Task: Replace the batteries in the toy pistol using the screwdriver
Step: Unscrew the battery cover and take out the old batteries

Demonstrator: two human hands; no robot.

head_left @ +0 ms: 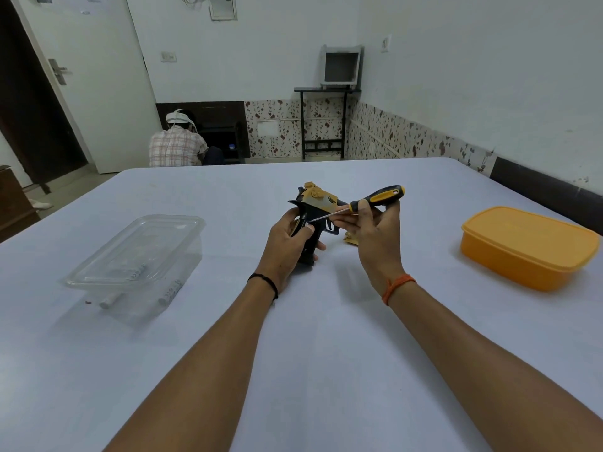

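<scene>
My left grip (287, 238) clamps the black-and-gold plastic toy pistol (315, 212), my right grip (375, 228) the yellow-handled screwdriver (362, 203) at its handle screw; batteries unswapped, I judge.

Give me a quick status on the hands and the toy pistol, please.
Left hand grips toy pistol by the handle. Right hand holds screwdriver, tip at the grip. Nothing in the way.

Nothing here can be read. The papers on the door (81, 4) and the marks on the clear plastic box (137, 265) are too blurred to make out.
</scene>
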